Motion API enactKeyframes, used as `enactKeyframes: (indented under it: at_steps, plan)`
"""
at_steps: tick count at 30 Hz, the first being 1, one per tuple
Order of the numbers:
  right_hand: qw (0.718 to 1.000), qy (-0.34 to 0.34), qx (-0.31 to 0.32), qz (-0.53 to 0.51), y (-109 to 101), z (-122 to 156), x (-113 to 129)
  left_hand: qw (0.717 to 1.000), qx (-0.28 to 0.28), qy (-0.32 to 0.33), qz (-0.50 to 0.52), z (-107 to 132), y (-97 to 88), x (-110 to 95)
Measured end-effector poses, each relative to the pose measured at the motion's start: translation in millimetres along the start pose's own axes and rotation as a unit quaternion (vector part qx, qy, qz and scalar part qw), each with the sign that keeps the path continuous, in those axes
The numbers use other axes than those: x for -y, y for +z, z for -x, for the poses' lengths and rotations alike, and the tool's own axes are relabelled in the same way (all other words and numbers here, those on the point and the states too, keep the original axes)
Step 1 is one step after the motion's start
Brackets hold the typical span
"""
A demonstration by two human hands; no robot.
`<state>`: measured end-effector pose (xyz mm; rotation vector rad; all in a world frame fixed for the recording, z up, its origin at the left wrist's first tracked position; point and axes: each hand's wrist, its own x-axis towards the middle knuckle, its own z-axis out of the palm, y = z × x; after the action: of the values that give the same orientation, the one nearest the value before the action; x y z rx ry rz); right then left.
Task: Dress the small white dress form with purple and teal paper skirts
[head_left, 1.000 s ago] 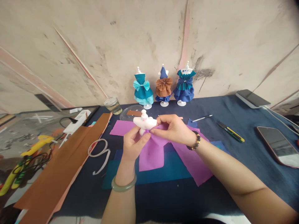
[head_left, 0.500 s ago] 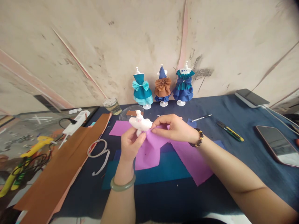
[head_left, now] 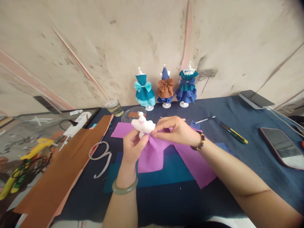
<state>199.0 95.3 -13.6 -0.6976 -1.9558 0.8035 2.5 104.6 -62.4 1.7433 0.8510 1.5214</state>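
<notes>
My left hand (head_left: 133, 147) is closed around the lower part of a small white mannequin bust (head_left: 143, 124) and holds it above the table. A piece of purple fabric (head_left: 152, 153) is gathered at the bust's waist and hangs down from it. My right hand (head_left: 177, 130) pinches that gathered fabric against the bust from the right. More purple fabric (head_left: 197, 166) lies flat on the table under my right wrist, on top of a teal sheet (head_left: 171, 172).
Three dressed mini mannequins (head_left: 165, 87) stand at the wall. A glass jar (head_left: 114, 107), a clear dish (head_left: 133, 114), brown fabric (head_left: 64, 171), a white ribbon (head_left: 101, 156) and a yellow glue gun (head_left: 26, 161) lie left. A pen (head_left: 204, 120), a cutter (head_left: 234, 133) and a phone (head_left: 281, 147) lie right.
The bust and both hands shifted slightly left and up. My right fingers have gathered the purple fabric tighter against the bust's waist.
</notes>
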Motion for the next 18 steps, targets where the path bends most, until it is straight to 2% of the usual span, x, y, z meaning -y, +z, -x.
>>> enactKeyframes:
  at_steps: [7,12,18]
  plan:
    - [0.999,0.021,-0.042,-0.002,7.0,-0.4,-0.9,1.0,0.011,-0.008,0.009,1.6,-0.5,3.8]
    - [0.994,0.077,-0.062,-0.042,10.1,-1.0,0.6,0.999,0.026,-0.021,0.018,2.2,0.9,0.1]
    - [0.988,0.113,-0.049,-0.096,6.6,-2.1,0.6,0.998,0.041,-0.04,0.015,4.0,-0.1,-0.2]
